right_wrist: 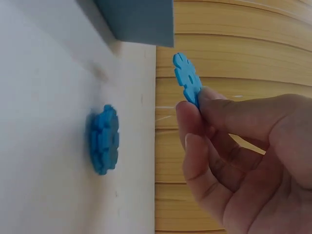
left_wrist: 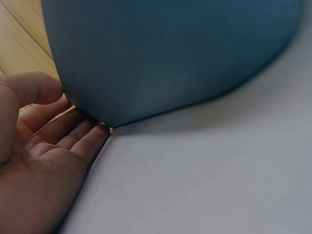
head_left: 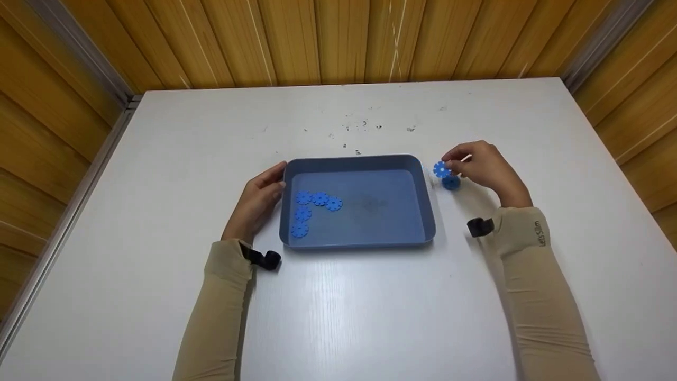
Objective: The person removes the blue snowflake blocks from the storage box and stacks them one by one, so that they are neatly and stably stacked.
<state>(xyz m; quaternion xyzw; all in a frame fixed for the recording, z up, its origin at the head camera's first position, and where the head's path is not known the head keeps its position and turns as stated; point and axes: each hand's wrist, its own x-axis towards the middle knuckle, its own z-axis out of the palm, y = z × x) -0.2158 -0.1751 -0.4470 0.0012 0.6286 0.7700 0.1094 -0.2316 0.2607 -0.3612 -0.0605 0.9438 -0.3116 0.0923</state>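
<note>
My right hand (head_left: 484,165) pinches a blue notched interlocking disc (right_wrist: 187,75) between thumb and fingertips, just off the tray's right side. Below it, a small stack of similar blue discs (right_wrist: 104,140) sits on the table. A shallow blue-grey tray (head_left: 357,245) lies flat in the middle. Inside, along its left part, several blue discs (head_left: 303,214) form an L: a column down the left wall and a short row to the right at its top. My left hand (head_left: 259,197) rests against the tray's left wall, its fingers fairly straight and touching the outside.
The white table (head_left: 338,312) carries dark scuff marks (head_left: 364,124) beyond the tray. Yellow wood-look panels (head_left: 338,42) stand behind its far edge and at both sides. A black wrist camera (head_left: 480,227) sticks out from the right sleeve, another black camera (head_left: 271,260) from the left.
</note>
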